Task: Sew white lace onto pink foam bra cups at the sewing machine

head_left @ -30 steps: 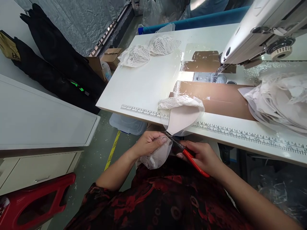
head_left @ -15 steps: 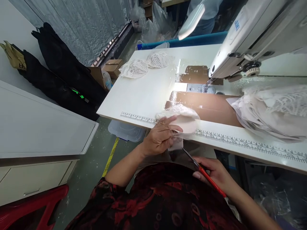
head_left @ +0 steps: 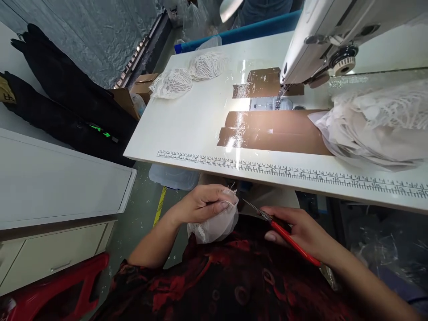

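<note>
Pinched in my left hand (head_left: 205, 204) is a white lace bra cup (head_left: 217, 225), held over my lap below the table edge. Loose threads stick up from its upper edge, by my fingertips. My right hand (head_left: 294, 227) is closed around red-handled scissors (head_left: 290, 240). Their thin metal tips point left at the cup's edge, a short gap away from it. Whether the blades are parted is too fine to tell. The palm side of the right hand is partly hidden by the handle.
A sewing machine (head_left: 310, 49) stands at the right on the white table (head_left: 187, 129), which has a printed ruler along its front edge. Two joined lace cups (head_left: 174, 83) lie at the back left. A pile of lace pieces (head_left: 377, 129) is at the right. A red stool (head_left: 60, 285) stands lower left.
My left hand has brought the bra cup off the table edge, down toward my lap, and turned it. The scissors in my right hand have shifted slightly left. The view has tilted down.
</note>
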Motion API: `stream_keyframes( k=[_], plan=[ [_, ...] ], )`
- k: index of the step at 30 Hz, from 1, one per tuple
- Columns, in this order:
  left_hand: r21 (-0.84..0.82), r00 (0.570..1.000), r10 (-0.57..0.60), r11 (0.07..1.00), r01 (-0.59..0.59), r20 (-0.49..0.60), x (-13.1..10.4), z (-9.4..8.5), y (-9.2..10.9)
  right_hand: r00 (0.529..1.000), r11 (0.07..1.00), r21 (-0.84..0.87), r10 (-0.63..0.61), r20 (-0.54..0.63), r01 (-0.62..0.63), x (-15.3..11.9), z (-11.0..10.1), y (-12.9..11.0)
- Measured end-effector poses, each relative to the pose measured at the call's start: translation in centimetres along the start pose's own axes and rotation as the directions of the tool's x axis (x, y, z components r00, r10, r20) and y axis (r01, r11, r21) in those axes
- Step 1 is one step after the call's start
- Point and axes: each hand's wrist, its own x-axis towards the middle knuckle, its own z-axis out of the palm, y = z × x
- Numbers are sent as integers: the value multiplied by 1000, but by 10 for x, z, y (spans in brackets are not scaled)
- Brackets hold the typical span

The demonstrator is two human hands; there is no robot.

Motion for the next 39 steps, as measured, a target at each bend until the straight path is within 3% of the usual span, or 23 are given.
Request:
stream_keyframes(
  k=[15, 24, 30, 34, 39],
  plan=[
    [113, 990, -46, 993, 31, 134, 5, 11, -7, 997, 999, 30, 30, 65, -32, 14, 4, -9],
    [61, 978, -77, 996, 67, 192, 5, 7, -8, 993, 1000, 13, 0, 117, -2, 16, 5, -5],
    [52, 976, -95, 995, 86, 198, 7, 9, -9, 997, 999, -22, -29, 74, 31, 13, 10, 4],
    [77, 981, -116, 992, 105, 154, 9, 15, -10, 1000, 996, 92, -9, 25, 6, 12, 19, 13],
    [119, 968, -214, 973, 200, 127, 12, 27, -5, 998, 913, 404, 64, -6, -56, 5, 37, 23]
  ],
)
